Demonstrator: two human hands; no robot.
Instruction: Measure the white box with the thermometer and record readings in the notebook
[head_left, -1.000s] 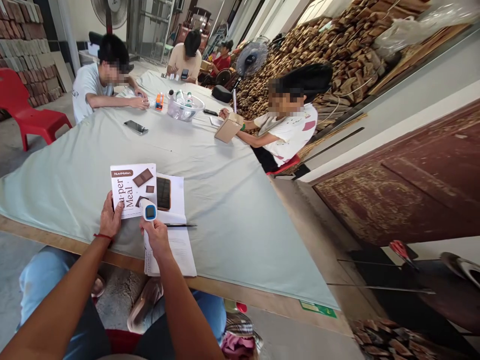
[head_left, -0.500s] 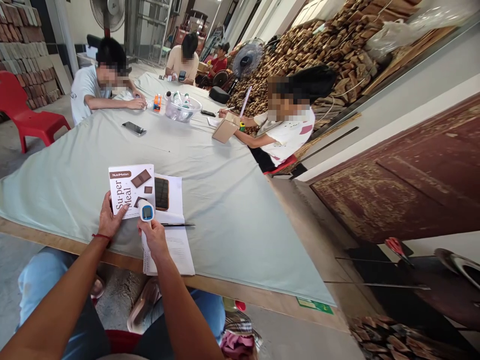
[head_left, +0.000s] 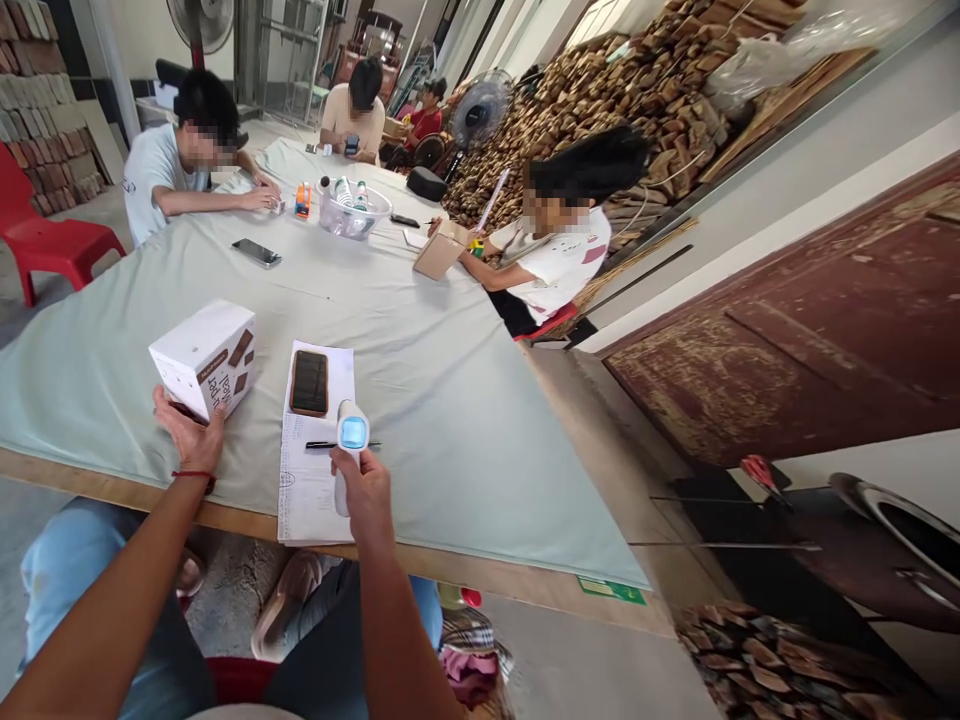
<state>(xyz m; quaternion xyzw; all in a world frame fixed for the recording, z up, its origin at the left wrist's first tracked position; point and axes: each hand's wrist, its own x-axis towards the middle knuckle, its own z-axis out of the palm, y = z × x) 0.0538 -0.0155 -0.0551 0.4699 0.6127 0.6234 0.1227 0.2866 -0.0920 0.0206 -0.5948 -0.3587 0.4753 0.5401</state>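
Observation:
My left hand (head_left: 191, 432) grips the near lower end of a white box (head_left: 202, 355) with brown pictures and lettering, which is tilted above the cloth. In my right hand (head_left: 365, 485) is a white infrared thermometer (head_left: 352, 430), its small screen lit blue and facing me. Below the thermometer lies an open notebook (head_left: 307, 510) with handwriting on its page. A black pen (head_left: 321, 445) rests across the notebook, partly hidden by the thermometer. On the upper page sits a dark phone-like device (head_left: 310, 383) with an orange edge.
A pale cloth covers the table (head_left: 480, 450). Farther off are a phone (head_left: 256, 252), a clear plastic basket (head_left: 352, 215) of bottles and an orange item (head_left: 302, 200). One person at the right handles a cardboard box (head_left: 441, 250); others sit at the far side. A red chair (head_left: 52, 235) stands left.
The box has moved left and turned, so its top and side show. My right hand has carried the thermometer right, away from the box, and its screen is now brighter.

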